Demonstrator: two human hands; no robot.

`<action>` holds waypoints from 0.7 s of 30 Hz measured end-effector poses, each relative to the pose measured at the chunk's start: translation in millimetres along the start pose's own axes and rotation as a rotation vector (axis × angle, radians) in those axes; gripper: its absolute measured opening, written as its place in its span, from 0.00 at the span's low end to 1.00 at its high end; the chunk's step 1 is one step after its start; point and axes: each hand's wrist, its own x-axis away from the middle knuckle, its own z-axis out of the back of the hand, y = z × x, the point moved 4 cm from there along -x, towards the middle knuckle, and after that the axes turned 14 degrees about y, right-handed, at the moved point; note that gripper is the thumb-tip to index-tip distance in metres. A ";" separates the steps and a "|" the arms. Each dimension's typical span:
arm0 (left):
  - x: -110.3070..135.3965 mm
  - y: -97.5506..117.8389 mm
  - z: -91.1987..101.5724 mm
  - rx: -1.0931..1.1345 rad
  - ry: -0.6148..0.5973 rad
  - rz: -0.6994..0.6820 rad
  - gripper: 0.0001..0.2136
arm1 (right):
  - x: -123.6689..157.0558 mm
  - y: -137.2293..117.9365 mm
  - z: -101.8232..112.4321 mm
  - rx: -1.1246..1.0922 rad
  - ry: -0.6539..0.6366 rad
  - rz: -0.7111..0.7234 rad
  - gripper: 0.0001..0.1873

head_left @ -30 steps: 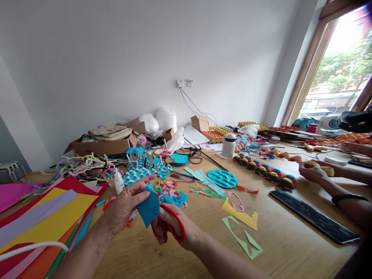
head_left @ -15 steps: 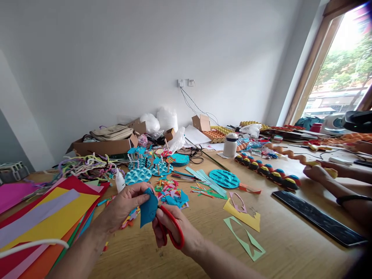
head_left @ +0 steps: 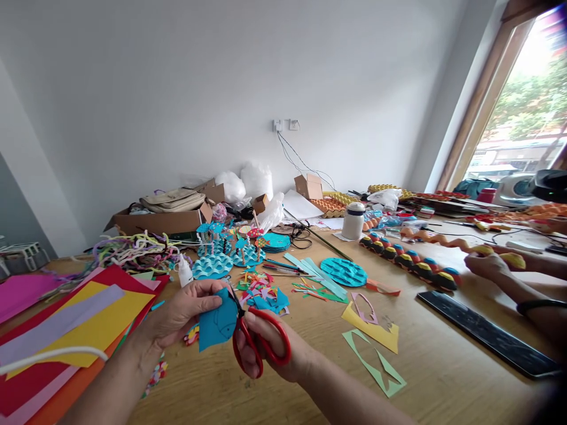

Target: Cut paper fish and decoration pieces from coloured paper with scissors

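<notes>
Pinching blue paper [head_left: 217, 324] in my left hand [head_left: 181, 310]; my right hand [head_left: 277, 348] grips red scissors [head_left: 284, 335], blades at the paper's edge; cutting seems the step (a curve is drawn); next calls for careful turning; paper scraps [head_left: 261, 298] lie beyond.

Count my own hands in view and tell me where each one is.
2. Your left hand grips the blue paper; your right hand holds the red-handled scissors. Some fingers are partly hidden. A co-worker's hand at right isn't counted.
</notes>
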 end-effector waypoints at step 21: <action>3.5 -2.7 -17.8 0.136 0.048 0.106 0.08 | 1.8 -6.7 -10.8 0.215 0.148 -0.021 0.16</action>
